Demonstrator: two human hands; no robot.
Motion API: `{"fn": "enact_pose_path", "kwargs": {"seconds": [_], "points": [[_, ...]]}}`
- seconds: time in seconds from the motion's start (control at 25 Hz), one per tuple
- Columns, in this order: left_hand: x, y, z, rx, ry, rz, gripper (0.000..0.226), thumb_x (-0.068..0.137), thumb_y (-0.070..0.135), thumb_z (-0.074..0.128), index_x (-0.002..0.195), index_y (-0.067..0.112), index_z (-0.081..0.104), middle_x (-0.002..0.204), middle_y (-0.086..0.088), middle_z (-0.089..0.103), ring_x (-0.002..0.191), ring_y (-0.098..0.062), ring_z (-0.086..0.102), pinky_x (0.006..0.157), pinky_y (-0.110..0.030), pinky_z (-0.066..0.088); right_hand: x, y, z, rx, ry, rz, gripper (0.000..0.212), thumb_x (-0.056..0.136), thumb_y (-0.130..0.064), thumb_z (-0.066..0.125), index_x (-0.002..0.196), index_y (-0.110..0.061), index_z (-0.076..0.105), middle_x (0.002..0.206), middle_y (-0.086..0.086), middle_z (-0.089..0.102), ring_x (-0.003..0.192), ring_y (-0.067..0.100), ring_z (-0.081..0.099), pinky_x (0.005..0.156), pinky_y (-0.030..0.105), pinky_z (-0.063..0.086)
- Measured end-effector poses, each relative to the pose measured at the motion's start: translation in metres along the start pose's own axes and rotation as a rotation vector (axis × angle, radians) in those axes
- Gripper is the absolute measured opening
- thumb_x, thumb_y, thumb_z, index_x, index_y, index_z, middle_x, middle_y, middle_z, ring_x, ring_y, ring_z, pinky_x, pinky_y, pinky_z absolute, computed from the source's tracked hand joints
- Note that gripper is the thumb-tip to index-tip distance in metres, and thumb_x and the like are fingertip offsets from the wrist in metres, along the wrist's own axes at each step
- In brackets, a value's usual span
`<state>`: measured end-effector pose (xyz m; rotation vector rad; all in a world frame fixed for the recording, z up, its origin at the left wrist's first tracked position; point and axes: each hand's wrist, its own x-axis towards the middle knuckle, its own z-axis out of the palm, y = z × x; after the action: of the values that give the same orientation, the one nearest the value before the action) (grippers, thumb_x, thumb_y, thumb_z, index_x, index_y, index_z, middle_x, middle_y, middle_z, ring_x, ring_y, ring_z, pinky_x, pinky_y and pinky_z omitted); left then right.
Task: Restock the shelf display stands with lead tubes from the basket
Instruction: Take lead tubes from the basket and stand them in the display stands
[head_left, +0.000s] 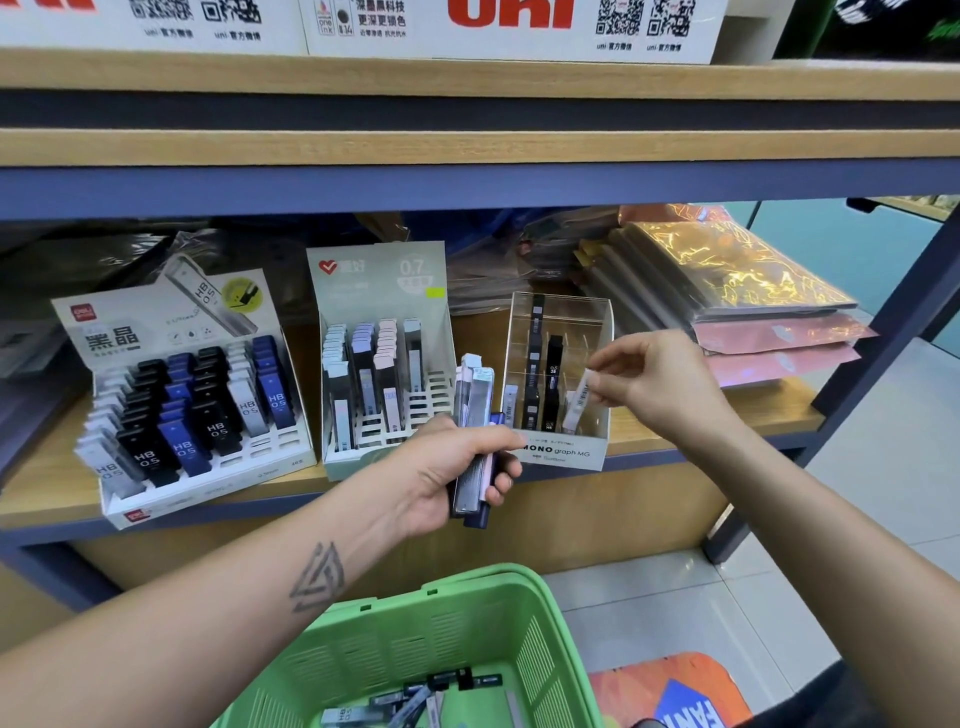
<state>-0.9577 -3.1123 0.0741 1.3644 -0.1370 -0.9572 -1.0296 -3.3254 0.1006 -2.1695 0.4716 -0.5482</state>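
"MONO graph MG" on clear stand, "HB 0.5" on tubes, "0.7" on middle stand

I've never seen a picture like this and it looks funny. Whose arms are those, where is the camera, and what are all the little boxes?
No machine here: the arms belong to a person wearing a camera on their head, so you look down as they do. They are filling a shop shelf with thin tubes of pencil lead. The left hand grips a bunch of tubes. The right hand pinches one white tube over the clear MONO stand. Beside it stand a pale green stand and a white stand with black and blue tubes. Below is a green basket holding more tubes.
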Motion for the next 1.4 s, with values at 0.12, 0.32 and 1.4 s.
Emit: {"fn": "enact_pose_path", "kwargs": {"seconds": [0.12,0.32,1.4], "points": [[0.002,0.0,-0.001,-0.03,-0.016,-0.034,0.008,0.086,-0.002,0.067,0.081,-0.001,0.061,0.069,-0.018,0.062,0.05,-0.02,0.053,0.041,-0.022,0.042,-0.001,0.007,0.009,-0.285,0.022,-0.097,0.009,0.086,-0.011,0.079,0.09,-0.017,0.073,0.076,-0.004,0.071,0.074,0.015,0.071,0.074,0.034,0.059],[0.001,0.001,-0.003,-0.028,-0.021,-0.031,0.009,0.087,-0.003,0.065,0.079,-0.001,0.06,0.069,-0.018,0.061,0.05,-0.019,0.052,0.041,-0.022,0.042,-0.003,0.011,0.021,-0.369,0.025,-0.113,0.003,0.088,-0.015,0.078,0.09,-0.015,0.075,0.08,-0.002,0.069,0.077,0.014,0.066,0.075,0.033,0.057],[-0.016,0.004,-0.005,-0.026,-0.108,-0.007,0.006,0.093,-0.004,0.057,0.09,-0.002,0.061,0.092,-0.031,0.071,0.065,-0.028,0.073,0.047,-0.027,0.057,-0.016,-0.022,0.029,0.512,-0.217,0.212,0.008,0.091,0.001,0.069,0.099,-0.001,0.071,0.081,0.018,0.073,0.063,0.02,0.067,0.062,0.027,0.057]]}}
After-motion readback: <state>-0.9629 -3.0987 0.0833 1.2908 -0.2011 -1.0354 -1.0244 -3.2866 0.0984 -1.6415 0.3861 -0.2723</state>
